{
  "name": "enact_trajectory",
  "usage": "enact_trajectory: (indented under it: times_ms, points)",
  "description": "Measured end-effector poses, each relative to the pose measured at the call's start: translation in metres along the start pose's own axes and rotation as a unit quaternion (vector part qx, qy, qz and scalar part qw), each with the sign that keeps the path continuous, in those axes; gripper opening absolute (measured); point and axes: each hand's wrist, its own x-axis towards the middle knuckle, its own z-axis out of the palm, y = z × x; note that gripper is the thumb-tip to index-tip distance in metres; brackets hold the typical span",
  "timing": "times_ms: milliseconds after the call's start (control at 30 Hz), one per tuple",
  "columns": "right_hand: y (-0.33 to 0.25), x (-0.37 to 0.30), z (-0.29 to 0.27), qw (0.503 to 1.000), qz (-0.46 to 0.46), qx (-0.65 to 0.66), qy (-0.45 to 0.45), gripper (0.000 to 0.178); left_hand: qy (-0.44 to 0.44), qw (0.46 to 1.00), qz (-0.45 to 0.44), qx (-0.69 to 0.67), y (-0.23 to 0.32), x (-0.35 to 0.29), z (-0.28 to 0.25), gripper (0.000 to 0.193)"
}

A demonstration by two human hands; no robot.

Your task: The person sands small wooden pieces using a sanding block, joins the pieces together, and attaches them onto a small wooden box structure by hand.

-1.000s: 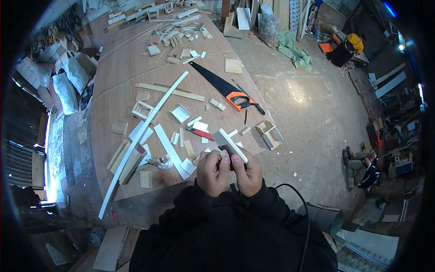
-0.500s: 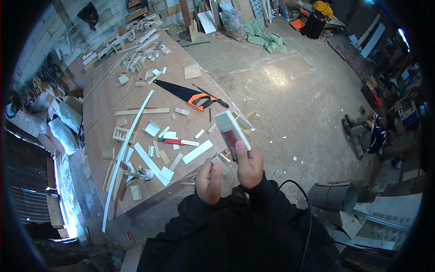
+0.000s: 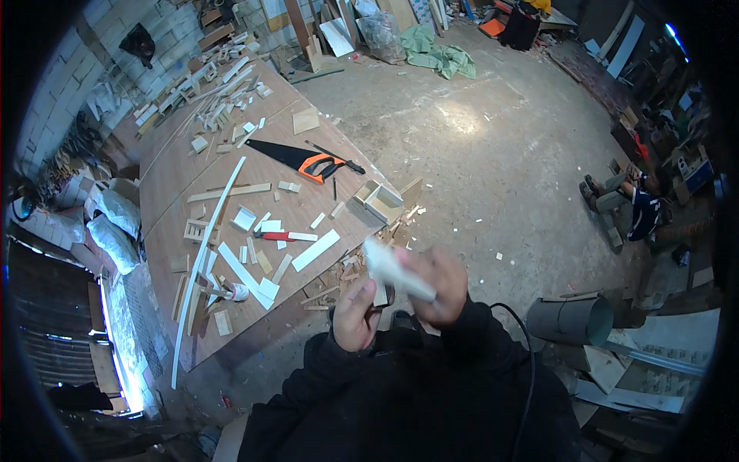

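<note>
My right hand (image 3: 445,289) is closed round a pale, flat block (image 3: 396,269), both smeared by motion. Its near end points toward my right wrist, and its far end leans over the table's corner. Close beside it on the left, my left hand (image 3: 355,314) is closed with the thumb up, pinching a small wooden piece (image 3: 382,294) that the block partly covers. Both hands are in front of my body, just off the near edge of the wooden worktable (image 3: 254,323).
On the table lie a handsaw (image 3: 296,158) with an orange handle, a red-handled tool (image 3: 273,236), a long white strip (image 3: 208,269) and several wood offcuts. A small wooden box (image 3: 379,202) stands at the right edge. A person (image 3: 643,204) sits at the far right.
My right hand has moved down and slightly right, tipping the block from upright to slanted. The left hand has stayed nearly in place. The view has shifted, revealing the small box on the table's edge.
</note>
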Motion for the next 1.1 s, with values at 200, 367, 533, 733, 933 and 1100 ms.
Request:
enact_trajectory:
  times_ms: [200, 367, 533, 733, 933, 1100]
  points:
    - [0.029, 0.004, 0.007, 0.994, 0.000, -0.062, -0.092, 0.058, -0.122, 0.992, -0.004, -0.038, 0.005, 0.001, -0.019, 0.032]
    - [0.016, -0.012, 0.012, 0.971, 0.140, 0.194, 0.027, 0.040, 0.042, 0.981, 0.083, 0.169, 0.023, -0.009, -0.014, 0.036]
    - [0.009, -0.009, 0.014, 0.978, 0.108, 0.171, -0.044, 0.040, -0.017, 0.995, 0.072, 0.070, 0.025, -0.016, -0.032, 0.022]
    - [-0.005, 0.005, 0.011, 0.983, -0.017, 0.124, -0.132, 0.048, 0.000, 0.993, 0.093, 0.071, 0.026, -0.014, -0.022, 0.019]
    - [0.004, 0.013, 0.018, 0.985, -0.075, 0.044, -0.148, 0.051, 0.039, 0.956, 0.056, 0.286, 0.032, -0.008, -0.032, 0.016]
    - [0.013, 0.013, 0.012, 0.988, 0.025, 0.080, -0.127, 0.047, 0.031, 0.966, 0.046, 0.254, 0.029, -0.016, -0.027, 0.024]
